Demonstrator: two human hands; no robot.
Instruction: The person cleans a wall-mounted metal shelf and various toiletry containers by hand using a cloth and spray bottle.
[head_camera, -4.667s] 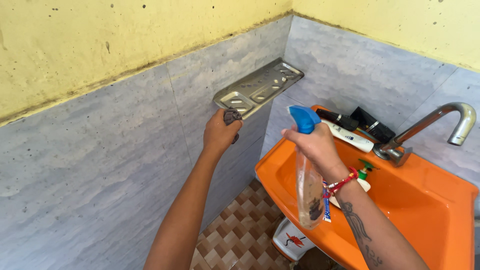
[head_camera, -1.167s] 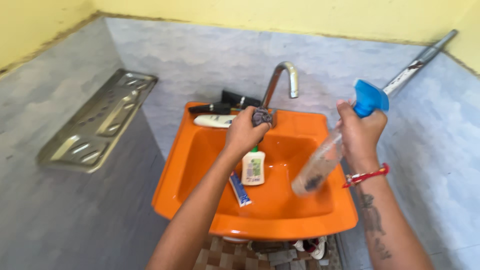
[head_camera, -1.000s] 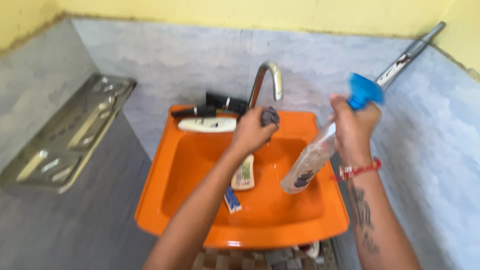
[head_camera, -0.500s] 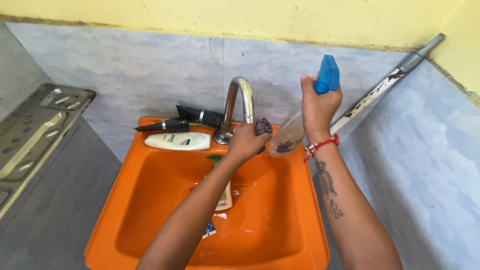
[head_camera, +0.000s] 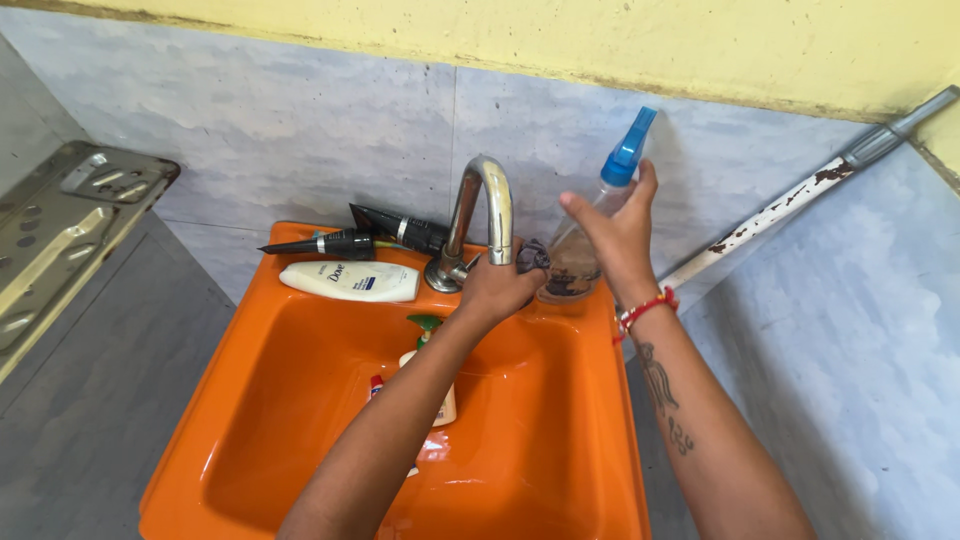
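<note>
My left hand (head_camera: 497, 288) clenches a dark cloth (head_camera: 533, 256) against the tap (head_camera: 481, 215); my right hand (head_camera: 612, 240), just beside, grasps a spray bottle (head_camera: 590, 225) upright.

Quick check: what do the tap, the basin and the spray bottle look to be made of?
Tap: polished metal, likely chromed, by its mirror-like sheen. Basin: glossy orange, probably moulded plastic, going by its soft highlights. Spray bottle: clear plastic body, since it is see-through, with an opaque blue plastic nozzle.

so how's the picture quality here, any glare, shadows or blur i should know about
Head view: sharp, with even daylight. Soft glare streaks sit on the wet orange sink and the chrome tap. The spray bottle in the right hand throws a faint shadow on the wall. The left hand shows no blur.
</note>
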